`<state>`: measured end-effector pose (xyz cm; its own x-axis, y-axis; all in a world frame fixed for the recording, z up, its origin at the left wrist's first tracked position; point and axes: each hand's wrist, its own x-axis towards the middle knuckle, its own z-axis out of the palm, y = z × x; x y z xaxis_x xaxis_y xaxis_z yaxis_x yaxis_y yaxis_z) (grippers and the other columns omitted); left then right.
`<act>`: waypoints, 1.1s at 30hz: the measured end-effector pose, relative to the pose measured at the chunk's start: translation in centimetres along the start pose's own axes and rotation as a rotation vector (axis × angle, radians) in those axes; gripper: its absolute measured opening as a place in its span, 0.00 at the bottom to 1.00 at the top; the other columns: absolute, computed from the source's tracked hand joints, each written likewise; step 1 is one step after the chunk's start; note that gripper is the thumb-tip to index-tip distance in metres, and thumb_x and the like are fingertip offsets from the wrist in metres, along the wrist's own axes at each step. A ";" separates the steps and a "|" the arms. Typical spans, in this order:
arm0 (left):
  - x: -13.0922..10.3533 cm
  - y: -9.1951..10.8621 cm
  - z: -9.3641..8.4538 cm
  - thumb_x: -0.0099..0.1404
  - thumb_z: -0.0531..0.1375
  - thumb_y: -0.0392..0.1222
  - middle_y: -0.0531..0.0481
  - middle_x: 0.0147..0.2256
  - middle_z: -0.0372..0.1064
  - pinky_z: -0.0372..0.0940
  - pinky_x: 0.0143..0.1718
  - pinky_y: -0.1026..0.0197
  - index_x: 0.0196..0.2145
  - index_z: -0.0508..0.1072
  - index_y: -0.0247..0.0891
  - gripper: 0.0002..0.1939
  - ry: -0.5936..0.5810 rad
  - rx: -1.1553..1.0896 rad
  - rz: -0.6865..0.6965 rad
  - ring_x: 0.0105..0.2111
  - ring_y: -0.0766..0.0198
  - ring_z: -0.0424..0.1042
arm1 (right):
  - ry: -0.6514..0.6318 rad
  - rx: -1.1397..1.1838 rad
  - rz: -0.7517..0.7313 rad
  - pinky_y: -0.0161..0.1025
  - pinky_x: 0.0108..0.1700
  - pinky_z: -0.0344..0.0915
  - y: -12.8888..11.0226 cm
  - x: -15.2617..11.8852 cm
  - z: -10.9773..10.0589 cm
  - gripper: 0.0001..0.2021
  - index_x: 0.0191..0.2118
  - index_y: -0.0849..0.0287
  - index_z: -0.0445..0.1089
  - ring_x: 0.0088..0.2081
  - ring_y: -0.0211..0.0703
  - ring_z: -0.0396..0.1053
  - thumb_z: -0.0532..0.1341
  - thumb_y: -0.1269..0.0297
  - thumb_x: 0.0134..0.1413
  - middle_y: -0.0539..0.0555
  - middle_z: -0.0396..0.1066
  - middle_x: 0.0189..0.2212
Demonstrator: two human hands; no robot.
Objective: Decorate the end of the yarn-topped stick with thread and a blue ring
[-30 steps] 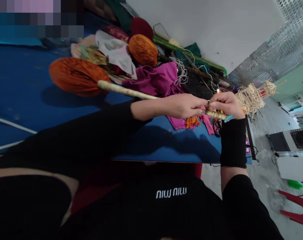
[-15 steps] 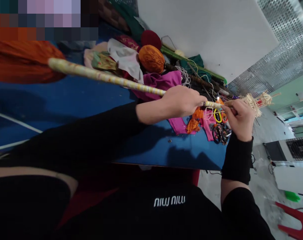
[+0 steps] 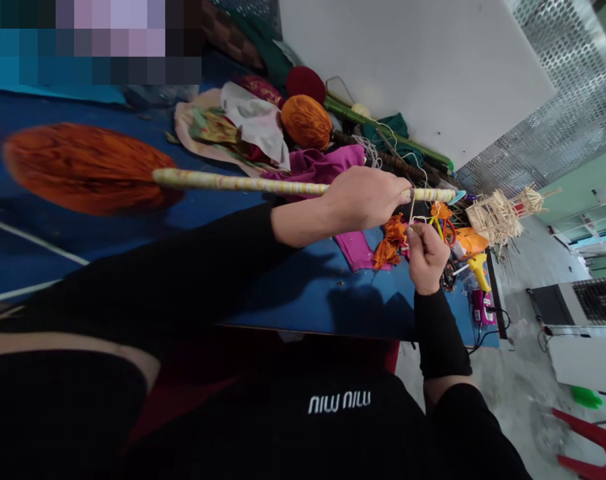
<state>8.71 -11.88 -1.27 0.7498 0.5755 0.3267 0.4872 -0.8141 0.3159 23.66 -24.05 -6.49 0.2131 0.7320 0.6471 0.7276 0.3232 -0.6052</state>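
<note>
My left hand (image 3: 360, 200) is closed around a stick (image 3: 253, 184) wrapped in a pale yellow patterned strip. An orange cloth-covered bulb (image 3: 87, 168) forms the stick's left end. Beyond my fingers the wrapped shaft runs on to the right and ends near a light blue tip. A thin pale cord (image 3: 413, 208) hangs from the stick right beside my left fingertips. Below the shaft, my right hand (image 3: 429, 257) pinches the cord's lower part between thumb and fingers. The stick lies nearly level above the blue tabletop (image 3: 283, 300).
Behind the stick lie a second orange bulb (image 3: 307, 122), a white cloth (image 3: 255, 123) and magenta fabric (image 3: 327, 160). To the right are a yellow glue gun (image 3: 479, 272), a purple box (image 3: 483, 308) with cables and a bamboo-strip structure (image 3: 493, 217). A red stool (image 3: 593, 440) stands on the floor.
My right hand has moved left and down, from beside the shaft to below it, with the cord now stretched to it. The bulb end has swung down and right, and the stick has turned.
</note>
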 end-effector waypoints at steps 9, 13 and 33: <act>-0.1 -0.6 -0.2 0.73 0.52 0.49 0.48 0.34 0.79 0.58 0.34 0.60 0.49 0.80 0.39 0.20 0.044 -0.324 0.078 0.33 0.60 0.74 | 0.096 0.710 0.468 0.32 0.17 0.42 2.1 0.0 1.7 0.21 0.27 0.55 0.65 0.15 0.26 0.40 0.72 0.46 0.47 0.38 0.49 0.14; -0.1 -0.9 0.2 0.70 0.55 0.46 0.50 0.31 0.77 0.55 0.32 0.63 0.51 0.77 0.36 0.18 0.054 -0.442 0.143 0.29 0.64 0.69 | 0.031 0.737 0.555 0.31 0.18 0.45 3.2 0.9 1.7 0.24 0.27 0.55 0.65 0.16 0.26 0.42 0.74 0.43 0.42 0.38 0.52 0.15; 0.7 -1.2 2.5 0.68 0.56 0.44 0.50 0.35 0.83 0.62 0.34 0.66 0.44 0.85 0.42 0.17 -0.137 -0.482 0.296 0.32 0.66 0.76 | -0.665 0.186 0.115 0.35 0.29 0.56 2.1 10.9 -4.1 0.25 0.22 0.59 0.70 0.24 0.31 0.56 0.71 0.40 0.50 0.45 0.63 0.19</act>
<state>9.75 -10.67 -3.68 0.8898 0.2874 0.3545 0.0134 -0.7929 0.6092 30.17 -17.79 1.17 -0.2056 0.9601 0.1895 0.5877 0.2760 -0.7605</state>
